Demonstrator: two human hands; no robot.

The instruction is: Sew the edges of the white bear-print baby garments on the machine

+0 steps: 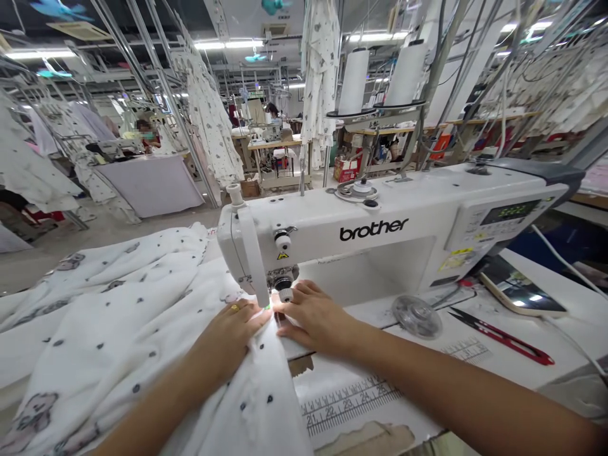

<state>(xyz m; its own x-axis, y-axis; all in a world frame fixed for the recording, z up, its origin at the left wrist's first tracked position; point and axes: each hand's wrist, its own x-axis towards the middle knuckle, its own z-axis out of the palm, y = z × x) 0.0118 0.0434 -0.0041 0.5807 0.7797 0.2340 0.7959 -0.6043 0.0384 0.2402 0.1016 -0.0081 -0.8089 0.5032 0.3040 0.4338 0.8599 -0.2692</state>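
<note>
Garments (213,120) hung at left; printed fabric (114,323) lay below, reaching the sewing machine (323,218). The left hand (225,335) rested on it, the right hand (318,316) at its edge; any pinching I could not tell. The ruler (351,405) on the table (332,377) showed 21–25, the machine "brother".

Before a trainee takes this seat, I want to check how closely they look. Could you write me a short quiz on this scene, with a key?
1. Multiple choice: what does the left hand rest on?
a) a phone
b) dotted white fabric
c) a thread cone

2. True or false: the red snips lie unheld in the right half of the view.

3. Fill in: the black word on the front of the white sewing machine is ____.

Key: 1. b; 2. true; 3. brother.
</note>
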